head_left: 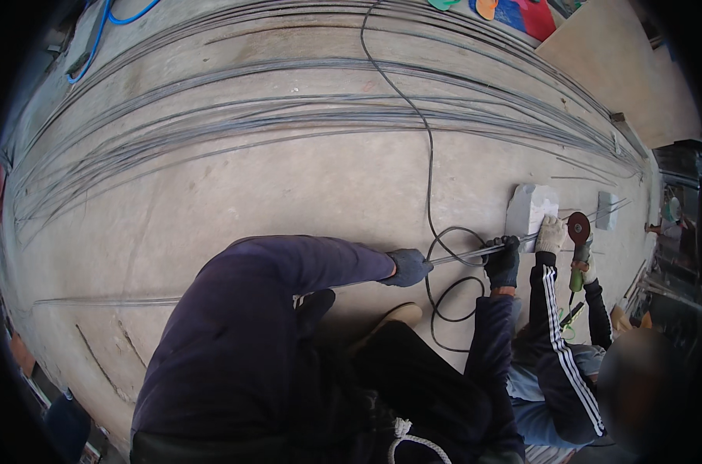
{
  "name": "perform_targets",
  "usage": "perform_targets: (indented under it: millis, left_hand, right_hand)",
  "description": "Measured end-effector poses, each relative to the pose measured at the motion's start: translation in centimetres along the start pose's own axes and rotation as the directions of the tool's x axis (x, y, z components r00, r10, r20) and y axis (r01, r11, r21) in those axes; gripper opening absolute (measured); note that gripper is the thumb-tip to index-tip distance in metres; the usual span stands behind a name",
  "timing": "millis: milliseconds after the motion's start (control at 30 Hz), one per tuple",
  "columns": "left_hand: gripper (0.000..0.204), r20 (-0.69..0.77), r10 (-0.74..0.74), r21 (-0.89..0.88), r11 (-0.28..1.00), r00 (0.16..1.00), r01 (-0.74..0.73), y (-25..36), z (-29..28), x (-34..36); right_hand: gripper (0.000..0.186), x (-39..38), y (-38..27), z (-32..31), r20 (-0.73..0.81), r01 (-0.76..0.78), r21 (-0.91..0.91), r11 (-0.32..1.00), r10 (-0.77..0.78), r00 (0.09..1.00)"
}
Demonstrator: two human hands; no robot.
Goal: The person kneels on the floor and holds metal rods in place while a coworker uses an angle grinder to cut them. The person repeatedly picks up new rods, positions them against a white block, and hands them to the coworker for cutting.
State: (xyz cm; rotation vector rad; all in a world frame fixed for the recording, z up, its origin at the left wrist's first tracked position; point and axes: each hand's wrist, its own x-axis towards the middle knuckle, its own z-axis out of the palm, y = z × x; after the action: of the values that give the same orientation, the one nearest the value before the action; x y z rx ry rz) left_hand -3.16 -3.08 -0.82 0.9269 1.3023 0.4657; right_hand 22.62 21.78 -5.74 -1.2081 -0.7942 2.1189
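My left hand [407, 265], in a dark glove, is closed on a bundle of thin metal rods [463, 255]. My right hand [502, 261], also gloved, grips the same bundle further right, where it runs beside a pale block [530, 201]. A co-worker's white-gloved left hand [552, 230] rests on the rods just beyond my right hand. Their other hand [588, 263] holds a green angle grinder [577, 277], whose red-brown disc [578, 228] is at the rods. A second grey block [608, 211] lies under the rods' far end.
Long rods [304, 116] lie across the concrete floor [289, 193] ahead. A black cable [430, 178] loops near my hands. Blue hose [95, 54] is at upper left, boards [614, 69] at upper right. The co-worker [567, 387] crouches close on my right.
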Motion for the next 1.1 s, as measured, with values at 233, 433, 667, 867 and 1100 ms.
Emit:
perform_targets:
  millis: [233,433,667,867,1100]
  left_hand:
    - [0.052,-0.057,0.047,0.051,0.998,0.997,-0.044,-1.4,1.0,1.3]
    - [0.054,-0.021,0.045,0.036,0.998,0.999,-0.044,-1.4,0.9,1.4]
    - [0.053,-0.034,0.046,0.054,0.998,0.998,-0.045,-1.6,1.1,1.7]
    - [0.053,-0.025,0.013,0.031,0.999,1.000,-0.013,-1.2,0.9,1.6]
    - [0.054,-0.028,0.035,0.052,0.998,0.999,-0.033,-1.2,0.8,1.3]
  right_hand:
    - [0.022,0.0,0.2,0.2,0.070,-0.022,0.036,0.999,0.019,0.997]
    - [0.024,0.4,0.3,-0.3,0.048,-0.017,0.047,0.999,0.015,0.999]
    - [0.030,0.3,0.5,-0.2,0.045,-0.001,0.031,1.000,-0.001,0.999]
    - [0.031,0.3,0.2,-0.1,0.011,-0.019,0.035,0.999,0.018,1.000]
    - [0.028,0.1,0.3,0.4,0.060,0.001,0.008,1.000,-0.002,0.998]
